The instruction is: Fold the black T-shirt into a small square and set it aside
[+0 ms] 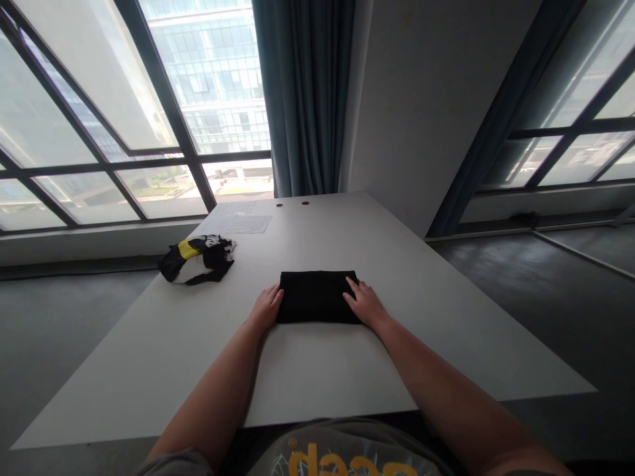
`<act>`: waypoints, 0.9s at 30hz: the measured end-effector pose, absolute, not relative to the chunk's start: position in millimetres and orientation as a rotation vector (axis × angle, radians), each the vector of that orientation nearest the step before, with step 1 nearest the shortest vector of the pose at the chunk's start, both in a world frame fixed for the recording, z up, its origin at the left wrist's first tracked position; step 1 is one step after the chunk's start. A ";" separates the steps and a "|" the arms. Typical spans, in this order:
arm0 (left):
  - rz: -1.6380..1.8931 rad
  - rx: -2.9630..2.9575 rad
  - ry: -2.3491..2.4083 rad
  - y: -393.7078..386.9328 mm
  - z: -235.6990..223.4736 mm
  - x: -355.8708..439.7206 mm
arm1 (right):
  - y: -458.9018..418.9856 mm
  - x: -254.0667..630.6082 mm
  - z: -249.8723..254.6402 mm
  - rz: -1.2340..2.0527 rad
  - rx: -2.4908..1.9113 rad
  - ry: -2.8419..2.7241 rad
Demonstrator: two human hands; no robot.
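Note:
A black folded cloth [315,297], apparently a garment, lies flat as a neat rectangle on the white table [327,370]. My left hand [268,307] rests against its left edge, the fingers stretched forward and the thumb touching the border. On the right end of the cloth lies my right hand [367,303], with thumb and fingers spread over the top and edge. Neither hand lifts the cloth. What kind of garment it is cannot be made out from the folded shape.
A crumpled black, white and yellow garment [201,259] sits at the table's left edge. Thin clear sheets [251,223] lie at the far left, near two round holes in the tabletop. Beyond stand windows, a blue curtain [307,99] and a grey wall pillar [421,99].

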State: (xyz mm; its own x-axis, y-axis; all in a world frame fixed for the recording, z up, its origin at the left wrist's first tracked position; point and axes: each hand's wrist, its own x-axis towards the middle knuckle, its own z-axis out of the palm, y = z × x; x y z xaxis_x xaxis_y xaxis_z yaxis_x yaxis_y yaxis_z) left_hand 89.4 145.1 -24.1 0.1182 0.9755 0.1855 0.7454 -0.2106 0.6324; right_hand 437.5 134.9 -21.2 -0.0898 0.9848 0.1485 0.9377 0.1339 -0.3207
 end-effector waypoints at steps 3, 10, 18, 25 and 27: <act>0.835 1.998 1.638 132.7 -28.0 95.6 | 124.1 435.9 -27.3 0.190 -1.859 -2.066; 0.805 1.924 1.761 113.1 -35.8 104.7 | 92.1 435.1 -31.3 0.171 -1.777 -2.000; 0.681 1.914 1.891 106.5 -14.7 105.6 | 84.7 444.8 -14.9 0.240 -1.852 -1.761; 0.815 1.852 1.997 98.3 7.0 101.6 | 92.8 451.3 -21.7 0.165 -1.809 -1.642; 0.810 1.846 2.017 99.2 7.4 99.4 | 95.7 452.8 -23.9 0.182 -1.802 -1.625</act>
State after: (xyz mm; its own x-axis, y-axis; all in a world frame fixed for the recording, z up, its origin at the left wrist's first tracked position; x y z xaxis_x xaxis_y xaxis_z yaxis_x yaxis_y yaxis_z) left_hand 99.4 99.2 7.4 -0.1379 0.9778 0.1579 0.8155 0.0216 0.5784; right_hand 452.8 95.7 -23.9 0.2056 0.9188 0.3370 0.8218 0.0249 -0.5693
